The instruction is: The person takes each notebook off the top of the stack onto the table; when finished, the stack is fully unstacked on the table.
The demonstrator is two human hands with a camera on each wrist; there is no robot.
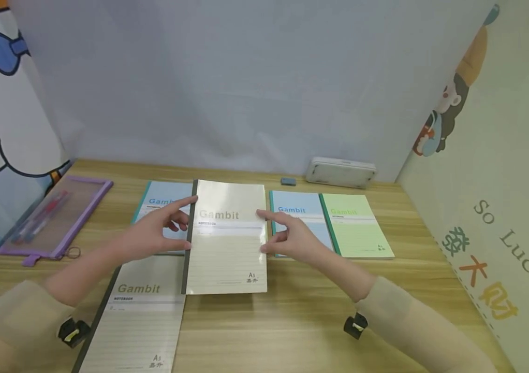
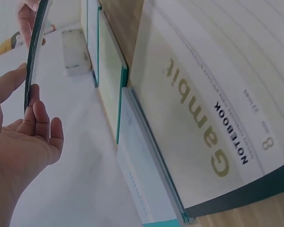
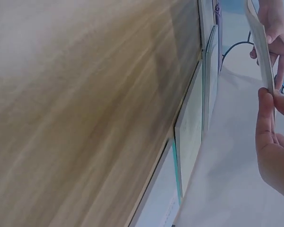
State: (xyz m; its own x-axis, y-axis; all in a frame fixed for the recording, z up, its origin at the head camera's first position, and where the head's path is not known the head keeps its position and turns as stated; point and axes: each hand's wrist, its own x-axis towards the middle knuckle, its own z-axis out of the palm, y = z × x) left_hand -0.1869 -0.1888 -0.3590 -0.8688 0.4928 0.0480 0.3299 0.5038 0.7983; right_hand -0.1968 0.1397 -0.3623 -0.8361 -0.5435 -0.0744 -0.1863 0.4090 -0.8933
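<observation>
A cream Gambit notebook (image 1: 227, 238) with a dark spine is held up off the table between both hands. My left hand (image 1: 159, 230) pinches its spine edge, thumb and fingers on either side, as the left wrist view shows. At the opposite edge, my right hand (image 1: 292, 235) pinches the notebook with thumb and fingers. A matching cream notebook (image 1: 138, 311) lies at the front left. Behind the raised one, a blue notebook (image 1: 169, 192) shows partly, and a green notebook (image 3: 189, 123), hidden in the head view, appears in the right wrist view.
To the right lie another blue notebook (image 1: 299, 202) and another green notebook (image 1: 355, 228), side by side. A white case (image 1: 341, 172) and a small grey block (image 1: 288, 182) sit along the back. At far left is a purple-edged zip pouch (image 1: 83, 223) with pens inside.
</observation>
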